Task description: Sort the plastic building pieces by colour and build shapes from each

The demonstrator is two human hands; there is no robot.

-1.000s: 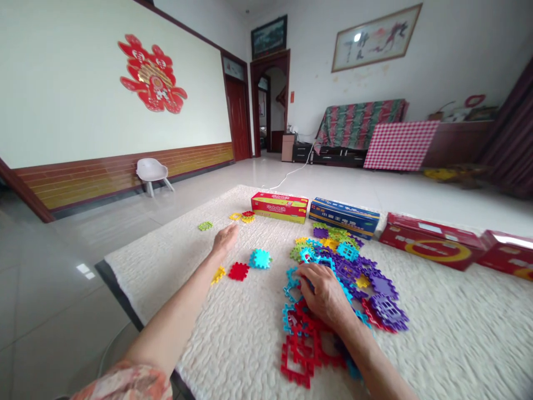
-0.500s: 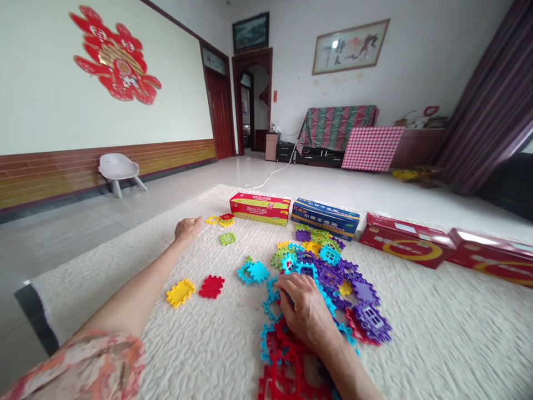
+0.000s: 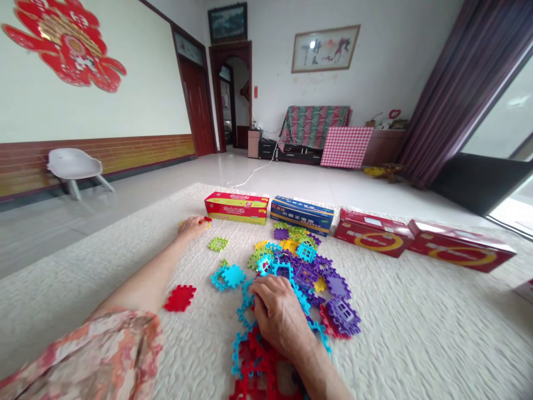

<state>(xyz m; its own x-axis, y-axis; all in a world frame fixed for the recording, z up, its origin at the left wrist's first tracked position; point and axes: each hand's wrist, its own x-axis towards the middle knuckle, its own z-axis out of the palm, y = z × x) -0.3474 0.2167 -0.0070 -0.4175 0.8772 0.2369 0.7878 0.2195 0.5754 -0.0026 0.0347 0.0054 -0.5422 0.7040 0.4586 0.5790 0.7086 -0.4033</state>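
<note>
Pieces in red and yellow (image 3: 205, 220) lie at the fingertips of your left hand (image 3: 194, 228), towards the far-left corner of the cloth-covered table (image 3: 416, 333), just left of the red-and-yellow box (image 3: 236, 210). Left is the nearer hand; your right hand (image 3: 278, 311) rests well apart, on the heap of toothed pieces (image 3: 306, 272). Left fingers bent down over the pieces; whether they grip, you cannot tell from here. Right fingers curled onto the heap, tips hidden, hold unclear. Visible bits: bright red, a little yellow, mostly covered; no long axis made out
</note>
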